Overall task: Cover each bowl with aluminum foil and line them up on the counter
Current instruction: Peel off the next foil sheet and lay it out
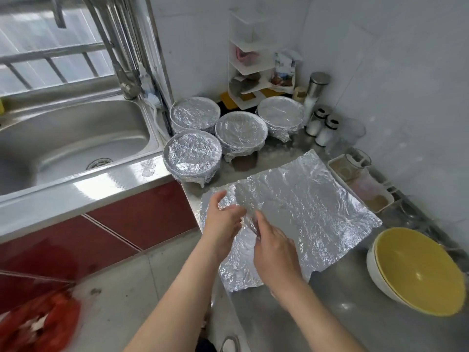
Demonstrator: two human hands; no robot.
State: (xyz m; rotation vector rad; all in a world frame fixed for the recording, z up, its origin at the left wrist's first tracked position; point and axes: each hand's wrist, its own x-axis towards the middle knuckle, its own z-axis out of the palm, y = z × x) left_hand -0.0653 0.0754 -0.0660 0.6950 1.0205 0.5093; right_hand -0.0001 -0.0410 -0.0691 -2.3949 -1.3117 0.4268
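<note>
- Left hand [223, 219] and right hand [274, 250] each have a pinching grip on the foil sheet [304, 199], probably to spread it.
- Yellow bowl [418, 270] sits uncovered on the worktop [342, 313], just beside the foil.
- Four covered bowls [241, 133] cluster by the sink [76, 138].

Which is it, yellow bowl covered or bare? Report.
Bare. The yellow bowl shows its open inside with nothing over it; the foil is spread out apart from it, to its left.

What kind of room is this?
Most likely a home kitchen: a steel sink with a tap, foil-covered bowls on the counter, and shakers in the corner.
</note>
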